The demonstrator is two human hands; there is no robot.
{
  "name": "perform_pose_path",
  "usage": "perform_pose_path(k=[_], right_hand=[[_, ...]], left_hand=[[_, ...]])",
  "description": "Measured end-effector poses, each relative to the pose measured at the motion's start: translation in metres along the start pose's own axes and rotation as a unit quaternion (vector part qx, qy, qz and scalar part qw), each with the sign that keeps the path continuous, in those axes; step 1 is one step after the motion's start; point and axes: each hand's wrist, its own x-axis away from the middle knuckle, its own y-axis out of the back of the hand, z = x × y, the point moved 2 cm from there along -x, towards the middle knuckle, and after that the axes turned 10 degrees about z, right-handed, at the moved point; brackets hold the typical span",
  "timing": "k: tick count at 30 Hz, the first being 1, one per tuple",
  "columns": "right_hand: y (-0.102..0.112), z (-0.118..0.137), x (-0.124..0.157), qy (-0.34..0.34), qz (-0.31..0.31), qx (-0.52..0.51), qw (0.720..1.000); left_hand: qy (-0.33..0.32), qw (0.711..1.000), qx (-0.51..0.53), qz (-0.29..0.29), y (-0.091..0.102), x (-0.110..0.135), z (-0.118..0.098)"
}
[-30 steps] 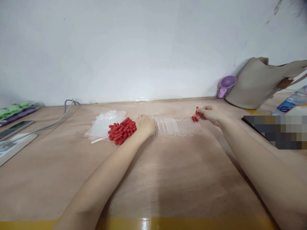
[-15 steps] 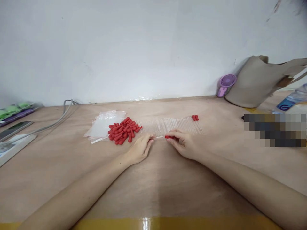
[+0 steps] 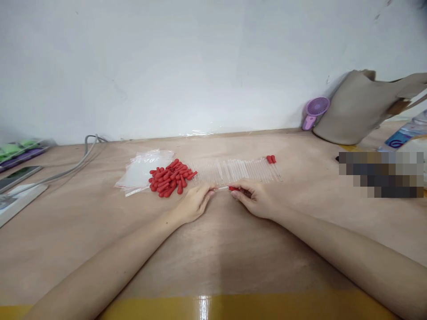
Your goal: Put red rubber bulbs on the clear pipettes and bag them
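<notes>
My left hand pinches one end of a thin clear glass tube. In my right hand is a red rubber dropper bulb, its mouth meeting the tube's other end. Just behind both hands lies a row of clear tubes, side by side. Two of those at the right end carry red bulbs. A heap of loose red bulbs lies left of the row, partly over clear plastic bags.
A purple hand fan and a beige bag stand by the wall at the right, near a plastic bottle. At the left are a phone, a power strip and a grey cable.
The bulb and the tube's end now meet, where a small gap showed before. Both hands keep their grip; the whole view has shifted slightly.
</notes>
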Motion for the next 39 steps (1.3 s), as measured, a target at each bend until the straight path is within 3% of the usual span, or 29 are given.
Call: perform_pose_path(k=[5,11,18,25,32,39], right_hand=[[-0.001,-0.005,0.0,0.017,0.013,-0.012,1.0],[-0.002,-0.006,-0.001,-0.015,0.033,0.003,0.999],[-0.001,-0.004,0.0,0.051,0.033,0.033,0.998],[0.0,0.003,0.003,0.09,0.019,0.129,0.987],[-0.01,-0.006,0.001,0.112,0.029,0.246,0.962],[0.003,-0.006,0.001,0.079,-0.008,0.186,0.979]], left_hand=[[-0.027,1.0,0.008,0.004,0.0,0.0,-0.001],[-0.037,0.999,0.015,0.012,0.001,-0.001,-0.003],[-0.062,0.998,0.019,0.01,0.002,-0.002,-0.005],[-0.063,0.997,-0.025,0.022,0.001,-0.003,-0.005],[-0.07,0.986,-0.141,0.054,-0.001,-0.001,-0.011],[-0.007,0.998,-0.065,-0.024,0.0,-0.004,-0.008]])
